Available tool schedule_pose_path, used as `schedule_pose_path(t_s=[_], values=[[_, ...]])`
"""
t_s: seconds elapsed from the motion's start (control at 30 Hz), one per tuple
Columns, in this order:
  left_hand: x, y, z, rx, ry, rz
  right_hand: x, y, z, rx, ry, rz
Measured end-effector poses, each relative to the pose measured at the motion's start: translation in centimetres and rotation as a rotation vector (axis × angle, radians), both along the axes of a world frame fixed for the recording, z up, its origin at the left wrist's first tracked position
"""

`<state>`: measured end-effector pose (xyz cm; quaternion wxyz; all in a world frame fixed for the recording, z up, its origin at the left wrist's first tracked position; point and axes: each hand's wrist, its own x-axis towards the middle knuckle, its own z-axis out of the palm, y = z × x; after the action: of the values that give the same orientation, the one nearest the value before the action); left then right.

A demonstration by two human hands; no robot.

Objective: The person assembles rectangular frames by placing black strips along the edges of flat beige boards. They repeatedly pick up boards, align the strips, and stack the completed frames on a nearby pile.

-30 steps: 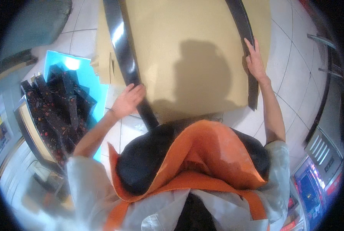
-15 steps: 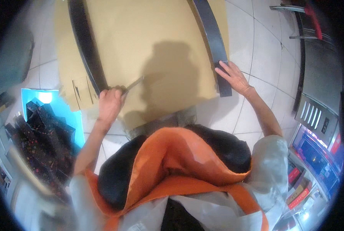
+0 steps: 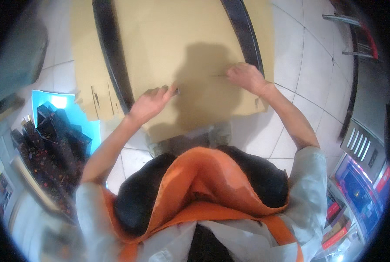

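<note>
Big flat cardboard sheet (image 3: 168, 48) lying on the tiled floor (image 3: 299, 56), with two dark strips across it: left strip (image 3: 112, 56) and right strip (image 3: 243, 35), both running away from the person.

Left hand (image 3: 153, 102) is down on the sheet near its near edge, just right of the left strip. The fingers are curled and seem to pinch something small and dark (image 3: 176, 91) at the tips; can't tell what it is. Right hand (image 3: 247, 77) rests on the sheet close to the right strip's near end, fingers bent and pressing down. Can't see anything held in it.

Handling-wise, I'd guess the sheet is light and fairly stiff but big and floppy enough to buckle if lifted from one point. Grabbing opposite edges with both hands looks like the safe bet. It probably slides easily on those smooth tiles, so pinning it with a palm makes sense.

By the sheet's near left corner there are some cut cardboard scraps (image 3: 96, 100). Further left, a light blue box (image 3: 57, 102) holds dark patterned packages (image 3: 50, 135) standing packed together. It looks pretty full.
</note>
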<state>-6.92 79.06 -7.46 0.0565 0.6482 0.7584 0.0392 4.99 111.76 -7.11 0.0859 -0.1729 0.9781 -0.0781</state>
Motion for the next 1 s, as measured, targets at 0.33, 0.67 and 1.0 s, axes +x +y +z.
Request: schedule_pose_path(t_s=[0.33, 0.67, 1.0], values=[[2.6, 4.2, -0.7, -0.177, 0.025, -0.214, 0.8, -3.6, -0.1, -0.062, -0.065, 0.225], [3.0, 4.9, -1.4, -0.23, -0.042, -0.127, 0.5, -4.2, -0.1, -0.049, -0.068, 0.194], [2.5, 5.5, -0.6, -0.374, -0.169, 0.009, 5.0, -4.5, 2.6, -0.291, 0.264, -0.432]])
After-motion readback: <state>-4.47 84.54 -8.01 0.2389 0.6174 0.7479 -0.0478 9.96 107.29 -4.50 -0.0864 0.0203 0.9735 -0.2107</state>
